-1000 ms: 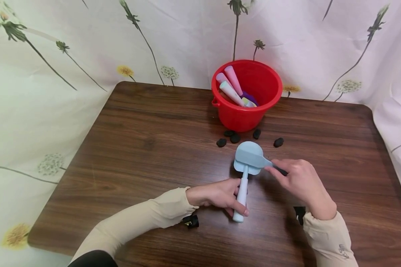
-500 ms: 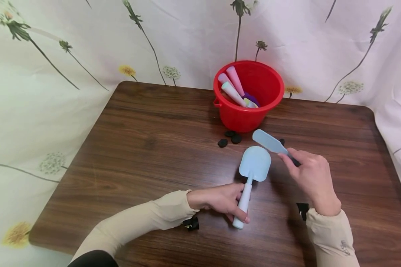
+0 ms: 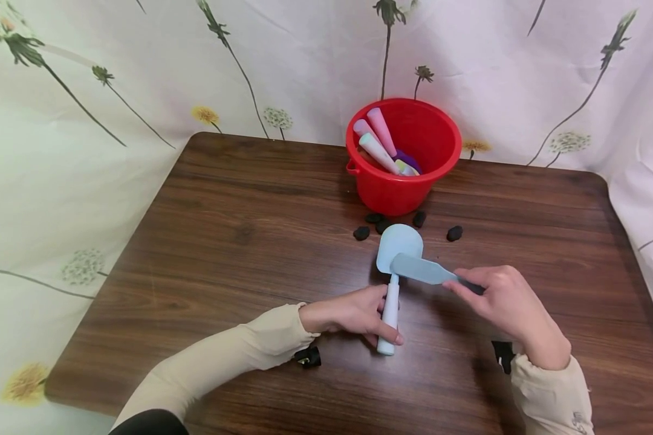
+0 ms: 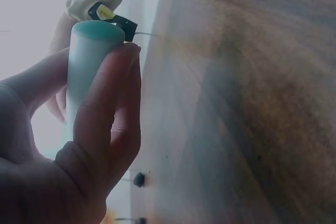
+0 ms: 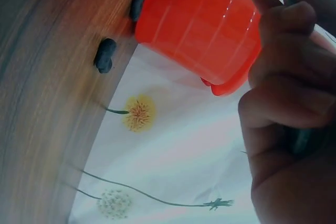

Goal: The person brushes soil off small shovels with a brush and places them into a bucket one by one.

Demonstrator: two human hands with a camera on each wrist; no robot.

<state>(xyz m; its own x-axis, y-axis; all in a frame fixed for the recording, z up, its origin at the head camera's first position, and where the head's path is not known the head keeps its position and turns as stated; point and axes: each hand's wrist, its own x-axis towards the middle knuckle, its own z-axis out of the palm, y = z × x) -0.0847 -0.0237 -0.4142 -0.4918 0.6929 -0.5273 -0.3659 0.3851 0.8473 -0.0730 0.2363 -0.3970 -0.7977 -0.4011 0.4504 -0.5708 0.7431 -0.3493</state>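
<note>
In the head view, my left hand (image 3: pixel 361 311) grips the white handle of a pale blue shovel (image 3: pixel 399 241) with a broad rounded blade, held over the table. The left wrist view shows fingers and thumb round that handle, its pale green end (image 4: pixel 98 29) sticking up. My right hand (image 3: pixel 514 305) holds a light blue spatula (image 3: pixel 421 269) by its dark handle. The spatula's tip overlaps the lower part of the shovel blade; whether they touch I cannot tell. In the right wrist view, curled fingers (image 5: pixel 294 98) hide most of the spatula.
A red bucket (image 3: pixel 394 196) stands at the back of the brown wooden table (image 3: pixel 239 235), with several pastel-handled tools (image 3: pixel 380 154) inside. Several small black stones (image 3: pixel 454 233) lie in front of it. A flower-printed white cloth (image 3: pixel 315 66) hangs behind.
The spatula first lay across the shovel's blade, then swung away up and right, and is now back over the blade's lower part. The shovel shifted right, then back left and slightly farther away.
</note>
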